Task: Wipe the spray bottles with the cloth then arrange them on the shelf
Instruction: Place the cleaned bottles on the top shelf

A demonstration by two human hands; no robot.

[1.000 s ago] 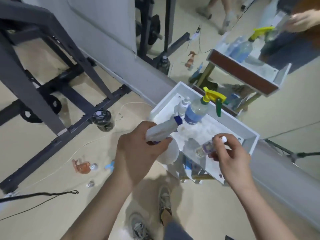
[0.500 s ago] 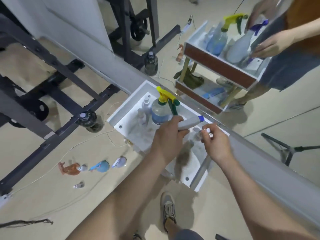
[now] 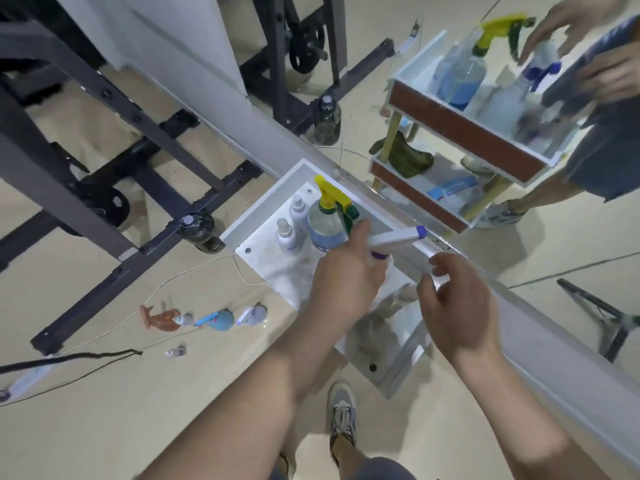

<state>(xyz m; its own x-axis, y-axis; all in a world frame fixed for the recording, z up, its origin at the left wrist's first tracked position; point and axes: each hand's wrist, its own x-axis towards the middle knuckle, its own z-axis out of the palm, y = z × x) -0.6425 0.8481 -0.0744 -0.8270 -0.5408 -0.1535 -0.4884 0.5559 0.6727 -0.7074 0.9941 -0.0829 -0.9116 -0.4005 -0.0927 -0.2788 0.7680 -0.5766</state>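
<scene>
My left hand (image 3: 346, 278) grips a white spray bottle with a purple nozzle (image 3: 398, 239), held tilted over the white shelf tray (image 3: 263, 206). My right hand (image 3: 457, 306) hovers to its right with fingers curled apart and nothing in them. A small clear bottle (image 3: 398, 299), blurred, lies on the tray just left of that hand. At the tray's back stand a yellow-trigger bottle of blue liquid (image 3: 325, 226) and two small white bottles (image 3: 298, 209) (image 3: 285, 233). No cloth shows clearly.
A mirror wall (image 3: 519, 237) runs along the shelf's right side and reflects shelf and person. On the floor to the left lie an orange sprayer (image 3: 162, 318), a blue one (image 3: 218, 318), a white one (image 3: 252, 313) and a tiny bottle (image 3: 176, 351). A dark gym frame (image 3: 104, 202) and a dark bottle (image 3: 199, 230) stand beyond.
My left hand carried the white spray bottle rightward over the tray. My right hand let go of the small clear bottle, which now lies on the tray. The view shifted down.
</scene>
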